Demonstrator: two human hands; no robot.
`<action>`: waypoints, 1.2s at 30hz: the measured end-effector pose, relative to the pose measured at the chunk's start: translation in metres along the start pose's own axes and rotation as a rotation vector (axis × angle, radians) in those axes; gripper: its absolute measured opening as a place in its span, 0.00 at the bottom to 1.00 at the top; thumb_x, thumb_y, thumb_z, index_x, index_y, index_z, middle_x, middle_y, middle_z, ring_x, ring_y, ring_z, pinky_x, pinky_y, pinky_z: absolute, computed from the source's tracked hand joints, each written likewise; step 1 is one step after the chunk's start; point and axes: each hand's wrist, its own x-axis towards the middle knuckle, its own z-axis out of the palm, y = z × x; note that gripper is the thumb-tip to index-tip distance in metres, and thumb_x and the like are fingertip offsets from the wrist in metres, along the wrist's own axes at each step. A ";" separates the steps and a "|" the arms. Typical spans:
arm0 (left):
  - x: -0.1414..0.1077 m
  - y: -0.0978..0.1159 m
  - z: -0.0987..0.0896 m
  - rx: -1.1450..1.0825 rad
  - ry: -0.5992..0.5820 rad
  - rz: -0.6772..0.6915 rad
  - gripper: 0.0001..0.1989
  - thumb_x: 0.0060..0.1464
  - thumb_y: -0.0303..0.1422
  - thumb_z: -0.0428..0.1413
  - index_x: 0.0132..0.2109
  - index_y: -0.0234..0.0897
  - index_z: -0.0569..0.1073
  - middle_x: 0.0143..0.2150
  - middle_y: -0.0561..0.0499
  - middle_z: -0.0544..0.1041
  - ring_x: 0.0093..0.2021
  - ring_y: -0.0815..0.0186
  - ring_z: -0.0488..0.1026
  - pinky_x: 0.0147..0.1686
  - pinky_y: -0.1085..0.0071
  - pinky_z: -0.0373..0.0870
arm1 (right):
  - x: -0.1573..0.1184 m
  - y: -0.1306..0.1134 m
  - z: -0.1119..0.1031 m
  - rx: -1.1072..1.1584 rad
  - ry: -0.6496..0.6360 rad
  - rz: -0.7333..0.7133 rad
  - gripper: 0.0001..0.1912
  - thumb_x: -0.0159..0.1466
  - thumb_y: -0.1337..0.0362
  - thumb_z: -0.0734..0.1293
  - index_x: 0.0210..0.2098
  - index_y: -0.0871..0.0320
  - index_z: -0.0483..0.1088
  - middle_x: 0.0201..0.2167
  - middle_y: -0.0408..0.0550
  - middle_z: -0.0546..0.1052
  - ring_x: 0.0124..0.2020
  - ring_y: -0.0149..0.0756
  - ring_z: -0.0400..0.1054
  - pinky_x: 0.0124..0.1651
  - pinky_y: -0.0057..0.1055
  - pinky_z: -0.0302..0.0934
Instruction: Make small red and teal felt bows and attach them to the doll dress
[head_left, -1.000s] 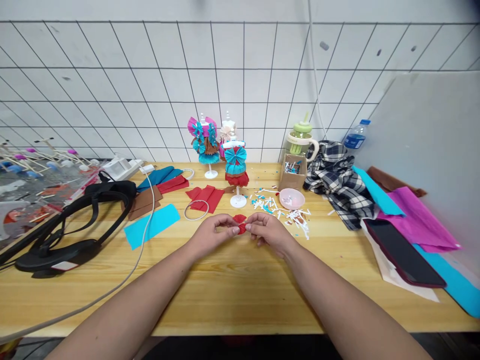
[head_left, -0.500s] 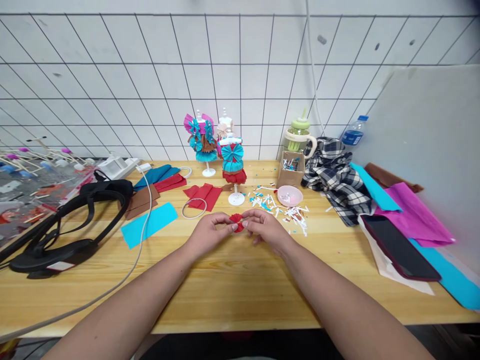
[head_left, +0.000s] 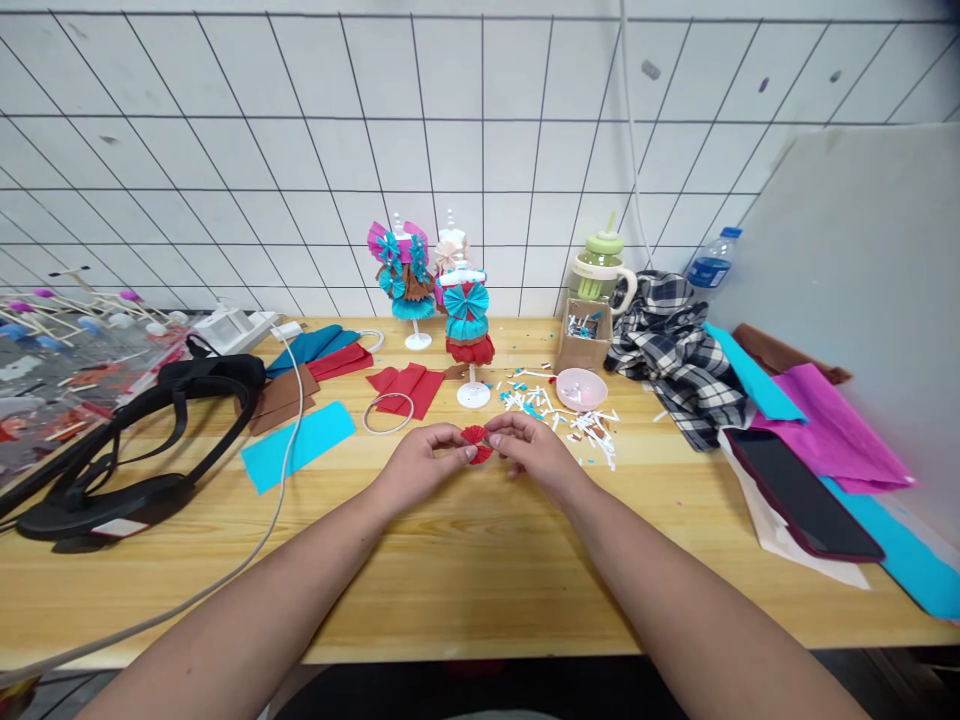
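Note:
A small pleated red paper piece (head_left: 477, 436), fanned out above and below its middle, is held over the table between both hands. My left hand (head_left: 431, 462) pinches its left side between thumb and fingers. On its right side, my right hand (head_left: 529, 452) has thumb and forefinger closed at the middle of the piece. Just beyond the hands stands a small white dress form (head_left: 467, 312) wearing turquoise and red pleated paper. Red paper sheets (head_left: 414, 390) and a white ring (head_left: 388, 413) lie to the left of it.
White and blue scraps (head_left: 592, 430) surround a pink bowl (head_left: 581, 390). Behind are a small cardboard box (head_left: 583, 345) and a green-lidded cup (head_left: 602, 265). A black headset (head_left: 142, 490) and a cable (head_left: 281, 490) lie left; a phone (head_left: 802, 495) rests right.
The fingers of my right hand have shifted slightly at the red piece, and more of its lower part shows. The view has tilted down a little.

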 end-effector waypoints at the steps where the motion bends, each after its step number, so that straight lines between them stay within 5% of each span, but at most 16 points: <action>1: 0.000 0.000 0.000 0.037 -0.006 0.011 0.14 0.49 0.42 0.59 0.33 0.35 0.76 0.33 0.48 0.80 0.36 0.61 0.74 0.39 0.68 0.68 | 0.000 0.000 0.000 -0.012 0.000 -0.020 0.15 0.51 0.57 0.70 0.37 0.56 0.71 0.33 0.45 0.75 0.30 0.31 0.67 0.22 0.23 0.59; 7: -0.003 0.005 0.002 0.155 -0.029 0.096 0.11 0.51 0.41 0.58 0.34 0.37 0.77 0.36 0.48 0.80 0.39 0.61 0.74 0.42 0.67 0.67 | 0.003 0.007 0.002 -0.112 0.002 -0.146 0.10 0.52 0.57 0.71 0.28 0.57 0.70 0.24 0.42 0.75 0.26 0.31 0.67 0.30 0.28 0.60; 14: 0.000 0.000 0.003 0.075 -0.008 0.055 0.17 0.47 0.43 0.61 0.41 0.38 0.78 0.44 0.45 0.79 0.45 0.57 0.74 0.48 0.63 0.67 | 0.003 0.005 0.003 0.003 0.062 -0.101 0.13 0.52 0.55 0.71 0.30 0.56 0.70 0.26 0.41 0.73 0.26 0.29 0.64 0.28 0.26 0.56; 19: 0.001 -0.003 0.005 -0.080 -0.024 0.014 0.14 0.49 0.42 0.60 0.35 0.35 0.75 0.37 0.47 0.79 0.39 0.61 0.75 0.44 0.66 0.69 | 0.002 0.008 0.004 -0.017 0.081 -0.115 0.12 0.52 0.55 0.71 0.30 0.57 0.70 0.25 0.40 0.72 0.24 0.28 0.60 0.27 0.26 0.53; 25: -0.002 0.007 0.002 0.126 -0.028 0.073 0.08 0.50 0.37 0.57 0.33 0.36 0.74 0.35 0.49 0.78 0.38 0.62 0.73 0.44 0.66 0.67 | 0.005 0.012 0.004 -0.095 0.064 -0.154 0.10 0.53 0.57 0.70 0.29 0.57 0.70 0.22 0.39 0.69 0.22 0.27 0.57 0.26 0.26 0.51; 36: 0.001 0.002 0.000 0.091 0.042 0.007 0.14 0.50 0.43 0.57 0.32 0.35 0.75 0.31 0.49 0.79 0.35 0.62 0.73 0.38 0.68 0.68 | 0.001 0.005 0.006 0.010 -0.012 -0.031 0.18 0.52 0.54 0.71 0.37 0.55 0.65 0.26 0.40 0.71 0.24 0.28 0.62 0.20 0.23 0.57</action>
